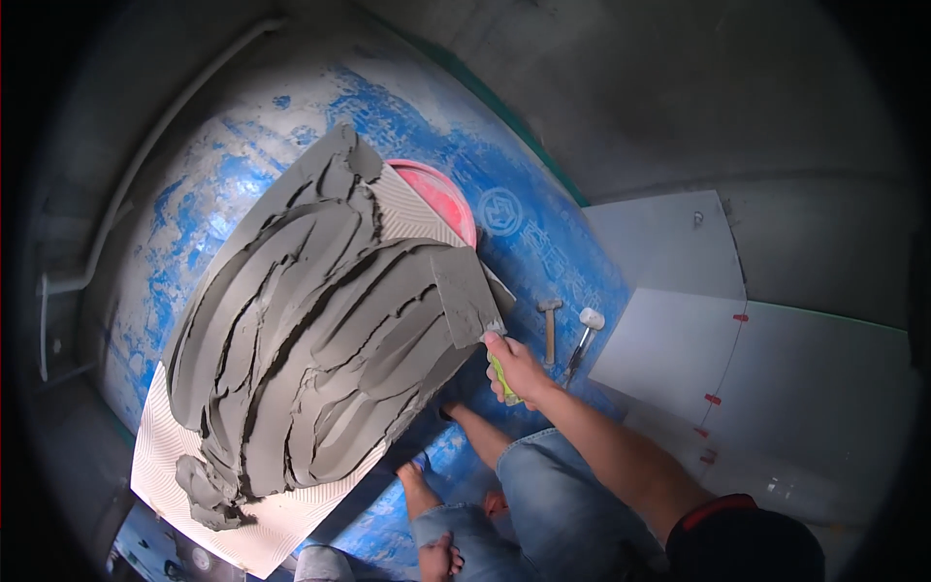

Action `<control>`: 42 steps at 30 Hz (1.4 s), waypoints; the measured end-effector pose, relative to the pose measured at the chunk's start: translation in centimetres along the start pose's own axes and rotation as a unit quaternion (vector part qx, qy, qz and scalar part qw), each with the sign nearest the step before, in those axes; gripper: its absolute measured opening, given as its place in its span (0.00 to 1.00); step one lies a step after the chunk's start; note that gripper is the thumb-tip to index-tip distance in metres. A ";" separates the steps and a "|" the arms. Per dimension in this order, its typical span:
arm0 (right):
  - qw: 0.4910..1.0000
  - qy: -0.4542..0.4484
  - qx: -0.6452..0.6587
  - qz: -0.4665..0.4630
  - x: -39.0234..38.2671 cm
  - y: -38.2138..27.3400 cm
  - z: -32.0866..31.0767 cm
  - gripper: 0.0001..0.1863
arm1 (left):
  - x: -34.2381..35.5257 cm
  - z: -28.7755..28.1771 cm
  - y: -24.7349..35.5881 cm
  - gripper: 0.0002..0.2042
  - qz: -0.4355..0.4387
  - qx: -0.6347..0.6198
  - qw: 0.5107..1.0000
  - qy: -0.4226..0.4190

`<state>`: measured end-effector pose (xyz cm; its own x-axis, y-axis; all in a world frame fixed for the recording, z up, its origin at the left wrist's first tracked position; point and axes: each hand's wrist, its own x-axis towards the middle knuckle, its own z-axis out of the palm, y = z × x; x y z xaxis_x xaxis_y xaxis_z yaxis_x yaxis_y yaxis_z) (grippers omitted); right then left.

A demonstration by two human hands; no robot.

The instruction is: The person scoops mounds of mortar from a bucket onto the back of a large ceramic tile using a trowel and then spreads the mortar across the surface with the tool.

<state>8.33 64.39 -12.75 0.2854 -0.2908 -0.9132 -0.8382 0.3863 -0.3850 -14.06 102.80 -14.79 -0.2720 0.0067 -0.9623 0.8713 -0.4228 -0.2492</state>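
1. Tile (160, 432), ridged face up, lies above the blue floor (543, 242); grey mortar (310, 339) covers most of it
2. Right hand (516, 371) grips the trowel (464, 296), blade over the tile's right edge; seemingly the spreading step
3. Another stroke would call for a low, even blade toward the tile's bare near end
4. Left hand (441, 558), nearer than the tile, fingers curled; cannot tell whether it holds anything

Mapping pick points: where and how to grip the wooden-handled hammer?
Probably the handle, from above on the wearer's side: it is slim, straight and points toward them, head farthest. The mallet is close on the right.
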 end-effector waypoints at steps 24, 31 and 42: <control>0.994 0.046 0.048 -0.086 -1.2 2.1 -4.6 0.19 | -0.3 2.0 2.4 0.27 -0.003 0.067 0.998 0.014; 0.967 -0.048 0.248 -0.041 1.4 -3.4 4.0 0.21 | -2.9 3.0 5.1 0.22 -0.034 0.056 0.998 0.019; 0.936 0.142 0.320 -0.015 2.0 2.9 0.0 0.21 | -2.8 1.3 4.6 0.22 -0.026 0.057 0.998 0.013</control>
<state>6.49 64.90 -15.73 0.0921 -0.4959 -0.8635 -0.3549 0.7939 -0.4938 -9.79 99.64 -13.12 -0.3028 0.0543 -0.9515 0.8038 -0.5219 -0.2856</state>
